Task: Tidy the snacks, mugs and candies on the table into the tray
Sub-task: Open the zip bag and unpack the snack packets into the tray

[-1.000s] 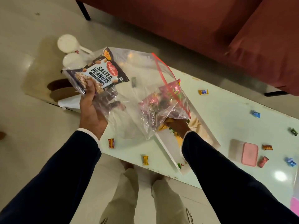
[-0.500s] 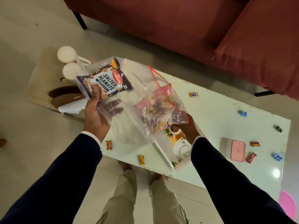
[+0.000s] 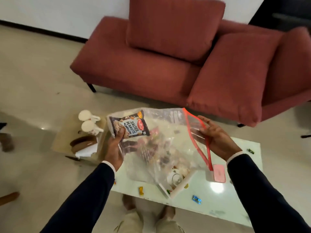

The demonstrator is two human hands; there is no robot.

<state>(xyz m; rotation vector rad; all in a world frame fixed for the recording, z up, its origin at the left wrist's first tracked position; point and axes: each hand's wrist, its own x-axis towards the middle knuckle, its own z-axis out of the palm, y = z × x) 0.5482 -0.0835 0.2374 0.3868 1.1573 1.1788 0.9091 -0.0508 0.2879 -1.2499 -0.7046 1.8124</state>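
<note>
Three loose candies lie nearest on the table (image 3: 227,201): a yellow candy (image 3: 141,190), a blue candy (image 3: 196,199), and a green candy (image 3: 250,150) further right. Just beyond the front edge sits the tray (image 3: 178,188), tilted, w/ a white teapot-like piece (image 3: 175,178) and a few small wrappers in it. A pink box (image 3: 218,173) rests beside the tray on the right.

Above the tray hangs a clear zip bag (image 3: 168,145) w/ a red seal strip, holding a jumble of wrapped sweets. Left hand (image 3: 115,148) grasps the bag's left side together w/ a peanuts packet (image 3: 130,126), thumb on the packet. Right hand (image 3: 217,137) holds the bag's red-edged mouth, fingers loosely spread along it.

Far left, on a low stand, two white mugs (image 3: 88,121) sit mouth up near some brown things; can't tell what those are. Furthest back, a red sofa (image 3: 151,64).

Vs. half a sec ago: right hand was low at the tray under the bag, now it's up at the bag mouth.
</note>
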